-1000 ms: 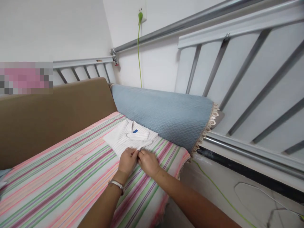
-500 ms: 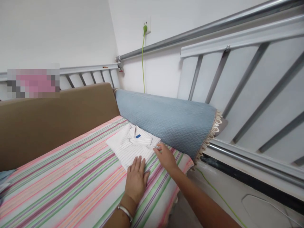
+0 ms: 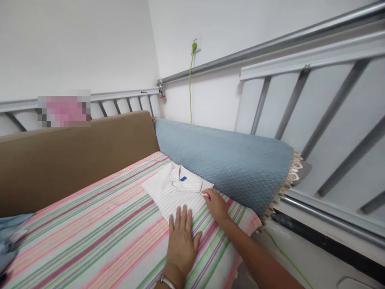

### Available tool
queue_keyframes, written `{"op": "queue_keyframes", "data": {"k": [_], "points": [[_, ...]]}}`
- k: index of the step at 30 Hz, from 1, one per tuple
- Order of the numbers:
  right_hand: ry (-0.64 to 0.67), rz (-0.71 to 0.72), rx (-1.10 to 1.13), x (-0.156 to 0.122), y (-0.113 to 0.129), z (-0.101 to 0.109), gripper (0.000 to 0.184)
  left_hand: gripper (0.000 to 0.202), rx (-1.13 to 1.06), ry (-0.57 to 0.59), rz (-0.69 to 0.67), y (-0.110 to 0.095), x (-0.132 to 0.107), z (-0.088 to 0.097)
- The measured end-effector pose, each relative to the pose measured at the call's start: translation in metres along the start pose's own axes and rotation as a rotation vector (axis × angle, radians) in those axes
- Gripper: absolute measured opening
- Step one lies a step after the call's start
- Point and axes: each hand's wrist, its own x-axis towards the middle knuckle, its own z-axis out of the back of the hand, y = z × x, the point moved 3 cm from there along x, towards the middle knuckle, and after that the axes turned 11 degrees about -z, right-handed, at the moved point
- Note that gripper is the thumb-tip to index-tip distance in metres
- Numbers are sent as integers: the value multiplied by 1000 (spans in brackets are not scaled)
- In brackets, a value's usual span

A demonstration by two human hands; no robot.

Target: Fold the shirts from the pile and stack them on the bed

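A white shirt [image 3: 188, 200] with thin stripes lies folded on the striped bed cover. Its collar lies uppermost, and a blue label shows inside the neck. My left hand [image 3: 182, 241] rests flat with fingers stretched, its fingertips on the lower edge of the shirt and its palm over the cover. There is a silver bangle on that wrist. At the right side of the shirt, just below the collar, my right hand [image 3: 216, 205] pinches the fabric between thumb and fingers.
The striped cover [image 3: 99, 224] spreads over the seat. Behind it stand a brown backrest [image 3: 81, 160] and an armrest under a blue quilted cloth [image 3: 216, 156]. Bluish fabric [image 3: 9, 241] lies at far left. A white radiator [image 3: 319, 112] and a green cord [image 3: 190, 88] are by the wall.
The view has shifted, so everything sits further right and lower. My left hand's fingers and thumb are spread wider. My right hand stays at the shirt's right edge.
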Motion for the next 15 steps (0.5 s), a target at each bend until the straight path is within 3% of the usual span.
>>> {"op": "queue_keyframes", "data": {"k": [5, 8, 11, 15], "points": [[-111, 50, -141, -6, 12, 8, 27, 60, -90, 65, 50, -1, -2, 2], [-180, 263, -206, -15, 47, 8, 32, 62, -148, 84, 63, -2, -2, 6], [-56, 450, -267, -17, 86, -13, 38, 65, -216, 105, 91, -2, 0, 12], [98, 437, -369, -3, 106, -62, 51, 70, -297, 157, 120, -3, 1, 19]]}}
